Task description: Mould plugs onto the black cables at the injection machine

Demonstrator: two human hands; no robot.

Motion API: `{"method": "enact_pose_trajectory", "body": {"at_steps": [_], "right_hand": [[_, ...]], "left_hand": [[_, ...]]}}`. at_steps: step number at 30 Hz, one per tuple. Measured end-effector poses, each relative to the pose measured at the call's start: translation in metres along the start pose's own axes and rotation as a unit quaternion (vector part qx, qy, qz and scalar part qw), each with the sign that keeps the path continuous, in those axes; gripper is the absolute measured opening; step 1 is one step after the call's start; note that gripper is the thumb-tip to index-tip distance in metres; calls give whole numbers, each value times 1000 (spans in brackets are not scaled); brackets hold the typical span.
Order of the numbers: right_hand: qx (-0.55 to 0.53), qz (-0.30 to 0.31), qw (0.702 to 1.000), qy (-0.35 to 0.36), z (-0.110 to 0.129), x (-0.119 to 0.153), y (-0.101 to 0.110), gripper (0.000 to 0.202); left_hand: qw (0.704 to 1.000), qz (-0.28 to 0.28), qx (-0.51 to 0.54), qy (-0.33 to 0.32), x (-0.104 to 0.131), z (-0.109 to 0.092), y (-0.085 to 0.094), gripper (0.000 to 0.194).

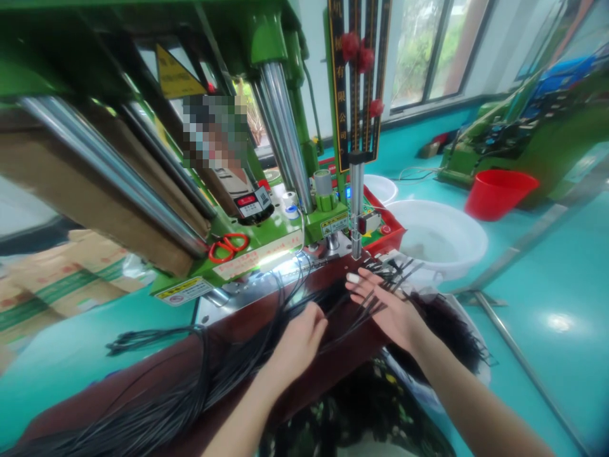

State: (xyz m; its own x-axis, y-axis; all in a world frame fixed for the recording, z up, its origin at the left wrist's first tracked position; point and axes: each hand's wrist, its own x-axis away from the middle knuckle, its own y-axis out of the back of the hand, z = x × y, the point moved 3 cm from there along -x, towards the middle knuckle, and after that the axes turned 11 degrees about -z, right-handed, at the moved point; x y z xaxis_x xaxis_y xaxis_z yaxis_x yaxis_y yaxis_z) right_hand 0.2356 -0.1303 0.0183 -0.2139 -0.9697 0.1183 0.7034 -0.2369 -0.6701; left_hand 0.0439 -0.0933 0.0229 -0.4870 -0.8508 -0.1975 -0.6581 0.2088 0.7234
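Note:
My left hand (302, 336) is closed, its fingers curled at a spread of thin black cables (280, 317); what lies inside the fingers is hidden. To its right, my right hand (392, 311) has its fingers stretched out, with a white covering on one fingertip. A few black cable ends (366, 308) cross in front of its fingers and palm. Both hands are over a dark red-brown bench (333, 374). A long bundle of the same cables (162, 393) trails along the bench to the lower left, with a looped end (147, 339) near its far edge.
A green press (278, 38) with steel columns stands directly ahead. Orange-handled scissors (228, 247) lie on its base. A red control box (387, 238) is beside it. A white tub (438, 235), a red bucket (499, 190) and a container of black strands (447, 336) are on the right.

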Motion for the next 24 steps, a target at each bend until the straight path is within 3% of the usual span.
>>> {"method": "enact_pose_trajectory", "body": {"at_steps": [3,6,9,11,15,19,24], "right_hand": [[14,37,999,37,10,-1,-12,30],[25,44,998,38,14,-2,-19,21],[28,31,998,37,17,-2,-24,19],[29,32,998,50,21,-1,-27,19],[31,54,995,78,31,2,-26,27],[41,40,994,89,34,-2,-17,22],[28,3,995,95,34,-7,-18,20]], "left_hand": [[996,87,14,15,10,-13,-7,16],[991,112,69,12,6,-31,-7,21],[995,50,82,-3,-10,-51,-6,31],[991,17,129,18,-22,-59,-8,20],[954,25,290,75,-39,-62,-12,23],[945,-29,315,81,-44,-57,-9,25],[940,-15,329,89,-43,-60,-6,26]]}}
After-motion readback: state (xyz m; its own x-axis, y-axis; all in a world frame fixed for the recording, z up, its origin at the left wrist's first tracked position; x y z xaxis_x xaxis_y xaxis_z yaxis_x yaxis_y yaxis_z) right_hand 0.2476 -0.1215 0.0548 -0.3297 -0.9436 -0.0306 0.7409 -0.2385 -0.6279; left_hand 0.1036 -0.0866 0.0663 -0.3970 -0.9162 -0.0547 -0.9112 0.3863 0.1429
